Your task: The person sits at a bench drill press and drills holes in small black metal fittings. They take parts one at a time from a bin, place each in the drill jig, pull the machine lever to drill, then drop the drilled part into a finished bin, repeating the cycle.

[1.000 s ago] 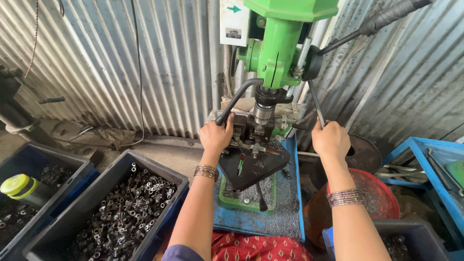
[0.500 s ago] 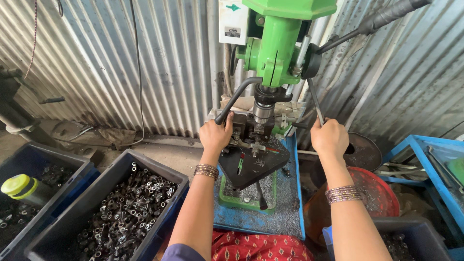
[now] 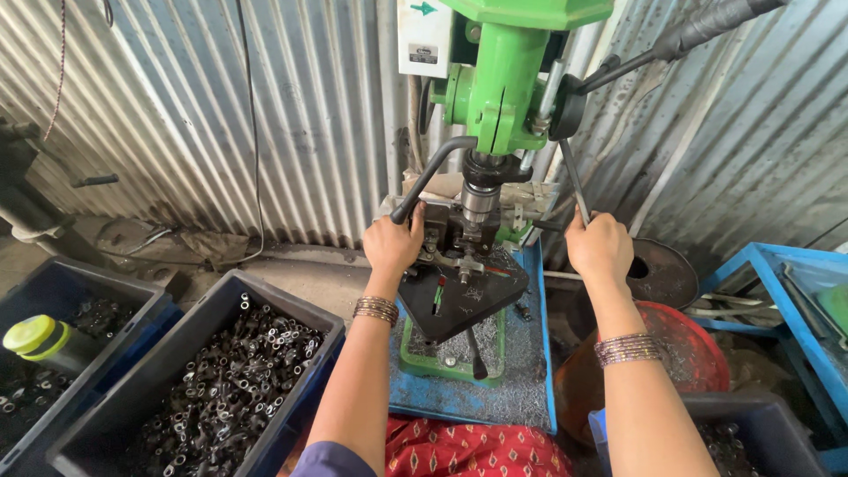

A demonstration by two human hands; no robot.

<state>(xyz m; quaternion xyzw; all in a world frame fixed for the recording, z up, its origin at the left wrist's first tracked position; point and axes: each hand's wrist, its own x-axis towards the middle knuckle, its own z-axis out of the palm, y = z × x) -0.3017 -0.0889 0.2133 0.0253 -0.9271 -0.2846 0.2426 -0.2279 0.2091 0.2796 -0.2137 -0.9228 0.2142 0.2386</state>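
Cloth, red with a pale printed pattern [image 3: 477, 450], covers the person's lap at the bottom edge. To the left of it stands a dark blue plastic crate [image 3: 291, 309] filled with small dark metal sleeves [image 3: 234, 380], and further left a second dark crate [image 3: 53, 283] holds a container with a yellow-green lid [image 3: 31, 336]. On the right sits a red round basin [image 3: 698, 353] strewn with metal shavings, with a blue metal tray [image 3: 777, 300] beyond it.

Both forearms, each with metal bangles at the wrist, reach forward over a blue tabletop [image 3: 530, 389] dusted with swarf. The left hand [image 3: 393, 243] is closed at the small clamp fixture [image 3: 450, 252] on the black tilted work plate [image 3: 464, 296], right under the spindle; what its fingers pinch there cannot be made out. The right hand [image 3: 601, 247] is wrapped firmly around the lower end of a thin steel feed lever [image 3: 574, 185], just beside the fixture.

Above them rises the green bench drill press [image 3: 508, 79], its chuck [image 3: 481, 190] directly over the fixture, a black curved handle [image 3: 433, 172] sweeping down toward the left hand. Corrugated metal sheeting [image 3: 221, 115] forms the wall behind.
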